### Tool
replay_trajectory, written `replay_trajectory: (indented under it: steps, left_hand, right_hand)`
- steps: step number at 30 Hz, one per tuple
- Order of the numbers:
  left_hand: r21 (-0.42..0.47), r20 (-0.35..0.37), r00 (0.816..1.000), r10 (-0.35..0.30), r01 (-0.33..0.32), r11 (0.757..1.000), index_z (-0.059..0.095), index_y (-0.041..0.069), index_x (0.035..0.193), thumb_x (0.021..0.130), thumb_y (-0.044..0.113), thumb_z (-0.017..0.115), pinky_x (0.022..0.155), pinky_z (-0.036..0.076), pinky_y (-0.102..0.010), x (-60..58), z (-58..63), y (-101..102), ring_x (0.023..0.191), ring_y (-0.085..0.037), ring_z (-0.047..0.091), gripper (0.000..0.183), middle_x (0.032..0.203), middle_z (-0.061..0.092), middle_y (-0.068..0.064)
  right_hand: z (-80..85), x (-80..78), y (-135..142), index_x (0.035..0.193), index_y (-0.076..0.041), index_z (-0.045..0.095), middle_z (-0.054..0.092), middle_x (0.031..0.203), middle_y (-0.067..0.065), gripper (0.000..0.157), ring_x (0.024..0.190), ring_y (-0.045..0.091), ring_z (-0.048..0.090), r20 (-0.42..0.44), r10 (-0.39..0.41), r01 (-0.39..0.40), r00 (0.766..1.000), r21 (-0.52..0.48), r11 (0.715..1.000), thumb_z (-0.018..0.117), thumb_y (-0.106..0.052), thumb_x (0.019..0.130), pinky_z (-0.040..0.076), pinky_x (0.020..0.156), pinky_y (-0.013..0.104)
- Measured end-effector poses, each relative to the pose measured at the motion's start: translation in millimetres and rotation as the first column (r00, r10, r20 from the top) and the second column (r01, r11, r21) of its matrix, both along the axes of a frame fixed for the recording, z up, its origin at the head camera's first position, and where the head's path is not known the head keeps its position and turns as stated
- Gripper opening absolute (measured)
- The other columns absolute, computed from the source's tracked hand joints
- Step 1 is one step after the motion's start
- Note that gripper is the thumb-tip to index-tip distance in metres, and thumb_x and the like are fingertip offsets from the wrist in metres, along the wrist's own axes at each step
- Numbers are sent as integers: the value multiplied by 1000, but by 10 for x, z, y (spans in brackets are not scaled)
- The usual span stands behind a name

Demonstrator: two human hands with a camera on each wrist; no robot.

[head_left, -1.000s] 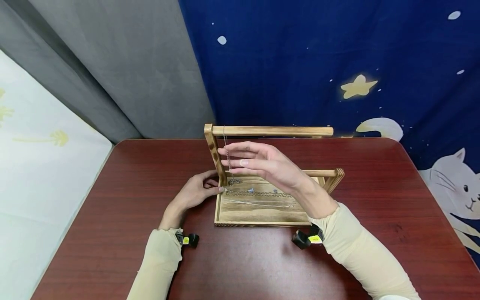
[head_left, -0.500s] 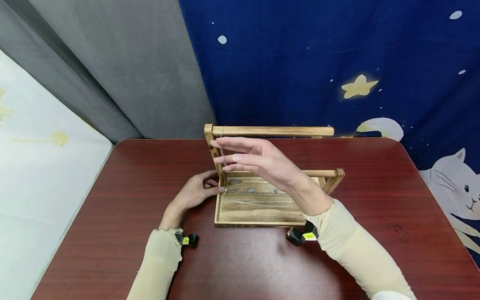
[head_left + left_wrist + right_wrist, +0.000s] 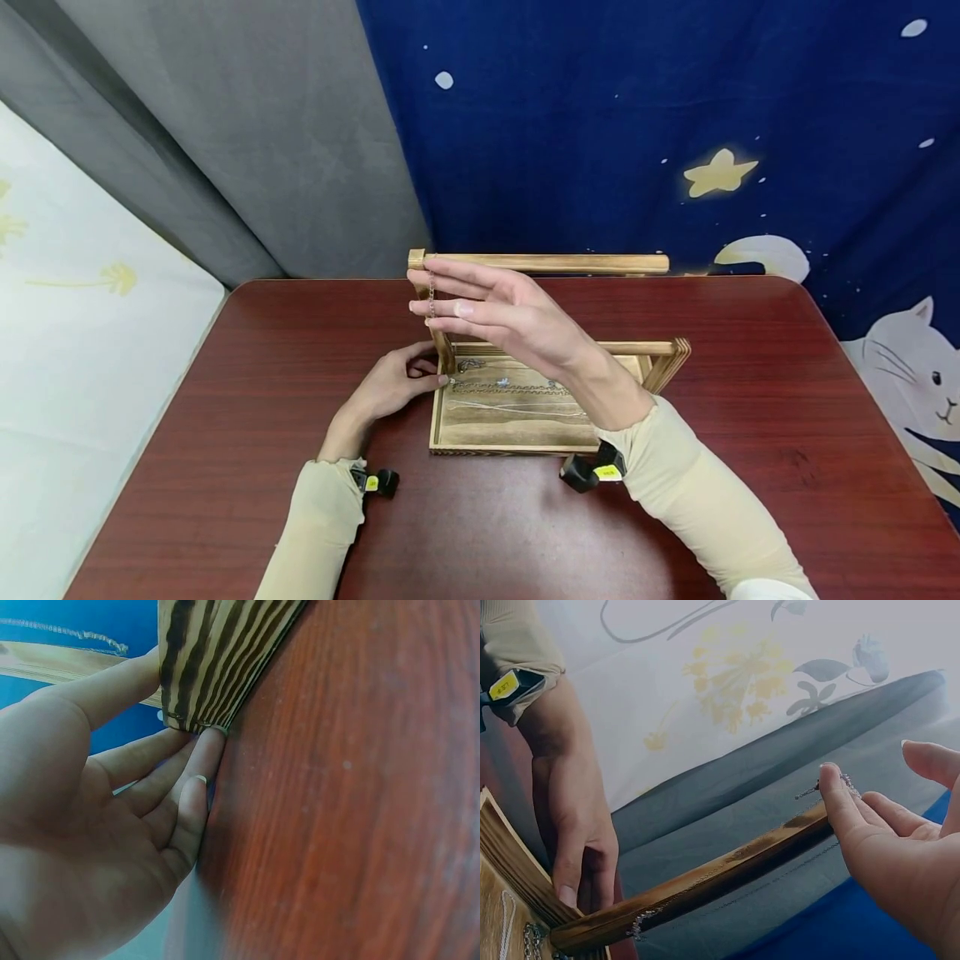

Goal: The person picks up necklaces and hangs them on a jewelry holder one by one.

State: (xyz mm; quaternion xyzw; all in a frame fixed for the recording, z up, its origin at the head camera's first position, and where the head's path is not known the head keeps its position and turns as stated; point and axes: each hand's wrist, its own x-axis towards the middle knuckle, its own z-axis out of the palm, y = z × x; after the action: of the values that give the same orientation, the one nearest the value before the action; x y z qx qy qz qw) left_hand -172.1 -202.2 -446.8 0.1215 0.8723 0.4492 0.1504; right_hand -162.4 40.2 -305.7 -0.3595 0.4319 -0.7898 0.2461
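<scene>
A wooden jewelry stand point(image 3: 547, 264) has an upper bar, a lower bar and a tray base on the table. My left hand point(image 3: 393, 382) holds the left end of the tray; in the left wrist view the thumb lies against the striped wooden side point(image 3: 217, 652) and the other fingers reach behind it. My right hand point(image 3: 517, 321) is at the upper left of the stand, fingers extended and spread. A thin chain necklace point(image 3: 431, 296) hangs from the upper bar against those fingers. In the right wrist view part of the necklace point(image 3: 847, 784) shows behind the fingertips.
Several chains with small blue pendants point(image 3: 502, 382) lie in the tray, along with a white necklace point(image 3: 517, 408). The lower bar point(image 3: 637, 347) crosses at the right. A reddish wooden table point(image 3: 750, 433) surrounds the stand, with curtains point(image 3: 600, 125) behind.
My right hand has moved left and slightly up, pushing the hanging necklace toward the stand's left post. My left hand stays where it was.
</scene>
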Motion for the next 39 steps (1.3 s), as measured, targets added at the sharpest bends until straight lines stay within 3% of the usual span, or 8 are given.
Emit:
replay_trajectory:
  steps: [5, 13, 23, 31, 39]
  left_hand:
    - [9, 11, 1000, 1, -1, 1000, 49, 5, 145, 90, 26, 76, 87, 53, -39, -1, 1, 6, 97, -20, 69, 65, 111, 70, -12]
    - [0, 5, 1000, 4, -4, 1000, 48, 3, 145, 89, 24, 76, 86, 52, -37, 14, 8, 12, 95, -19, 68, 66, 109, 71, -12]
    - [4, 9, 1000, 5, -5, 1000, 47, 3, 146, 90, 23, 75, 85, 52, -36, 7, 6, 12, 95, -19, 68, 66, 109, 71, -12]
    - [3, 9, 1000, 11, -11, 1000, 46, 1, 146, 90, 24, 76, 84, 52, -35, 5, -4, 8, 94, -19, 68, 67, 108, 71, -11]
    - [-4, 7, 1000, 13, -13, 1000, 45, 1, 146, 90, 23, 75, 83, 52, -34, 1, -16, 7, 93, -19, 67, 67, 108, 70, -12]
  right_hand:
    - [8, 20, 36, 151, 10, 26, 32, 155, 27, 57, 139, 42, 38, 38, 29, -26, 999, -59, 998, 41, 13, 97, 33, 112, 49]
    - [-76, 13, 60, 146, 13, 32, 32, 153, 31, 51, 138, 46, 38, 69, 31, -28, 997, -45, 999, 41, 9, 97, 33, 112, 49]
    - [-148, 38, 132, 142, 11, 40, 39, 148, 31, 46, 134, 46, 42, 47, -52, 49, 998, 65, 997, 48, 6, 97, 38, 109, 48]
    - [-138, 55, 205, 146, 8, 37, 37, 151, 27, 50, 136, 51, 36, 5, -41, 40, 999, 135, 990, 49, 2, 98, 39, 108, 49]
    - [-181, 66, 290, 147, 8, 38, 35, 153, 26, 51, 140, 45, 35, 4, -38, 37, 999, 146, 989, 50, 1, 98, 36, 110, 51]
